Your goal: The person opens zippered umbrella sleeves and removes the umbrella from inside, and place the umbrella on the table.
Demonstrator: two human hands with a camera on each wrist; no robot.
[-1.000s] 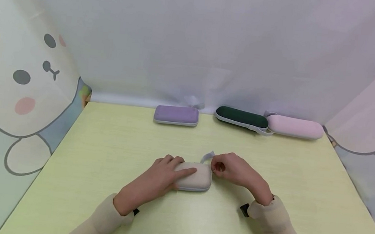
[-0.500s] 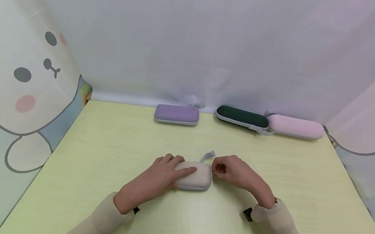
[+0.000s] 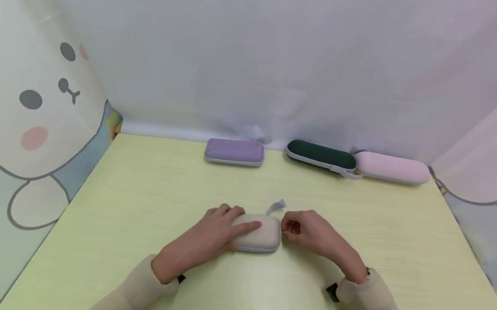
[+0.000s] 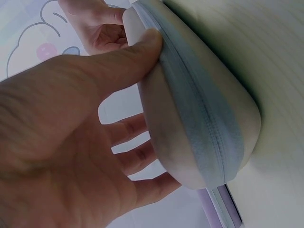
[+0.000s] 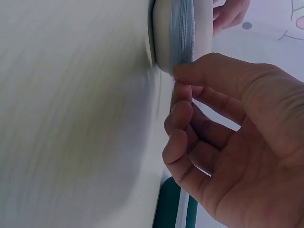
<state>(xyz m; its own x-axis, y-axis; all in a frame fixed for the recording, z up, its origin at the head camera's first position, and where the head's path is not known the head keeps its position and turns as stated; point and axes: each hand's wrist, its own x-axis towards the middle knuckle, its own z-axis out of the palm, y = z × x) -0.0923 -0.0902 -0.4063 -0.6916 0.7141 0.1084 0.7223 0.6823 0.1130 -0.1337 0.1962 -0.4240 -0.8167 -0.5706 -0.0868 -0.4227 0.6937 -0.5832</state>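
Note:
A small beige zippered case [image 3: 262,237] with a grey zip band lies on the table in front of me. My left hand [image 3: 208,239] grips its left part, with fingers over the top and far side. In the left wrist view the thumb [image 4: 137,52] presses against the zip band [image 4: 199,104]. At the case's right end, my right hand [image 3: 310,231] pinches with thumb and index finger at the zip; the pull is hidden between them. The other fingers of that hand curl loosely in the right wrist view. A grey strap [image 3: 276,206] sticks up behind the case.
Along the table's back edge lie a purple case [image 3: 234,152], a dark green case [image 3: 321,155] and a pink case [image 3: 391,168], the last two touching. Behind them hangs a pale curtain [image 3: 249,64]. The pale yellow table [image 3: 145,184] spreads around the hands.
My right hand has shifted slightly right and towards me, its wrist swinging outward, while its fingertips stay near the case's right end. The left hand and the case hold nearly still.

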